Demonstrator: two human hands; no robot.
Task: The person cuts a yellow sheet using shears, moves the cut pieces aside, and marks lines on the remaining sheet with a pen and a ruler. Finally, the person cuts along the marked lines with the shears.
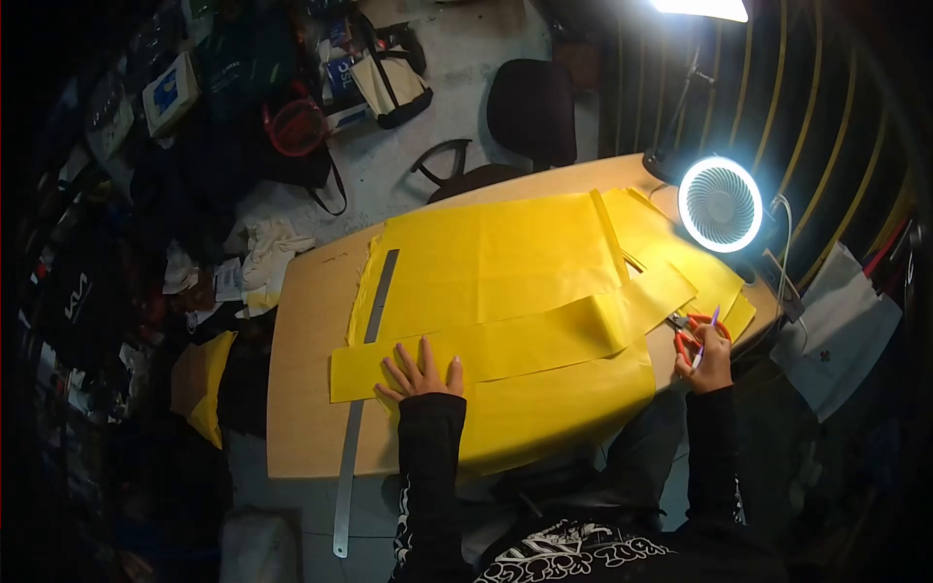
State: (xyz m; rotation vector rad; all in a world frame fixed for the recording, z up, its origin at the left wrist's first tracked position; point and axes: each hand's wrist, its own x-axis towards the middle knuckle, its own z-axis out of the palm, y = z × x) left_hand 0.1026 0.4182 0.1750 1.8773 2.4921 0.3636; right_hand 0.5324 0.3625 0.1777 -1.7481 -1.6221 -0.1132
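My left hand (423,374) lies flat with fingers spread on a long yellow fabric strip (515,340). Beneath the strip runs a metal ruler (348,486), which shows on both sides and sticks out past the table's near edge. At the right, my right hand (711,361) is closed around scissors (685,345) with red-orange handles. A slim purple and white thing, like a pen, (716,315) also shows at that hand. The scissor blades lie close to the strip's right part, which bends up in a fold. Under it spreads a large yellow sheet (486,248).
More yellow pieces (705,267) lie at the table's right end. A lit ring fan (720,204) and a lamp (700,8) stand there. Beyond the wooden table (306,389) are a dark chair (530,112) and a cream bag with black trim (389,85).
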